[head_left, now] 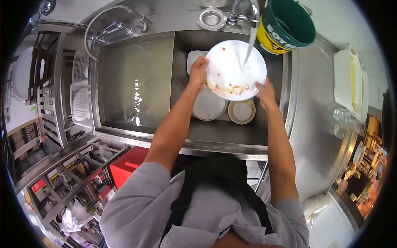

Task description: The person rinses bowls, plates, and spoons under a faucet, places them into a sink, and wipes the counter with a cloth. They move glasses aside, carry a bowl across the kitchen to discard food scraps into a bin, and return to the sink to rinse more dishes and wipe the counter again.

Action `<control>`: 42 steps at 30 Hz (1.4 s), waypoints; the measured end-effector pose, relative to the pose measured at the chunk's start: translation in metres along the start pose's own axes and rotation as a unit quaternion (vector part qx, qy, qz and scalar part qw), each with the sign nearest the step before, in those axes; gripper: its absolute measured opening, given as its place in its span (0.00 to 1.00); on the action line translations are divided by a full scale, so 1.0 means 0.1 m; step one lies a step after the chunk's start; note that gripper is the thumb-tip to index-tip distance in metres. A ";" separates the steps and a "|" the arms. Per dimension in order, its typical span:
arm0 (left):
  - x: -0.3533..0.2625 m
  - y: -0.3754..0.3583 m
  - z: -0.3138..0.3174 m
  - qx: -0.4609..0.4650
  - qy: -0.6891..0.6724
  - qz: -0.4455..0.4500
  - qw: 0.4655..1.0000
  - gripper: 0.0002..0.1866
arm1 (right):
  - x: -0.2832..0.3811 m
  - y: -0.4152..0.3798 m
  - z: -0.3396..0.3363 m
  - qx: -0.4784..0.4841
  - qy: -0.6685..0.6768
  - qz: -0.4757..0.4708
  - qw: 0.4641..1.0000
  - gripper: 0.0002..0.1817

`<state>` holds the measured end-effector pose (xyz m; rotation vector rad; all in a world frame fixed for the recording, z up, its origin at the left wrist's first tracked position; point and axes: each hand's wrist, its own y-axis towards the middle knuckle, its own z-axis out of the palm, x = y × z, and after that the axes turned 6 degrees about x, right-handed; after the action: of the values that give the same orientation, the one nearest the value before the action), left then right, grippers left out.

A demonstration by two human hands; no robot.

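Note:
A round white plate with food scraps along its near edge is held over the right sink basin. My left hand grips its left rim, and my right hand grips the lower right rim. Water from the faucet runs onto the plate. Below it in the basin lie another white plate, a small bowl with a tan rim, and a white dish partly hidden behind my left hand and the held plate.
Cloudy water fills the left basin. A green and yellow bucket stands at the back right. A metal strainer sits behind the basin. Glasses and white trays are on the right; racked plates stand left.

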<state>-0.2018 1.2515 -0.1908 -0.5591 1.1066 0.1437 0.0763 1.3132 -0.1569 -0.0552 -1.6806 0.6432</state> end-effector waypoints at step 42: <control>1.49 -0.14 0.30 -0.051 -0.010 -0.326 0.944 0.25 | -1.81 0.89 0.52 -0.096 -0.003 0.191 0.977 0.11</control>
<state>-0.1045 1.2300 -0.3059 -0.9864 0.8466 -0.3720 0.0413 1.2994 -0.3615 -0.5267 -1.7485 0.7623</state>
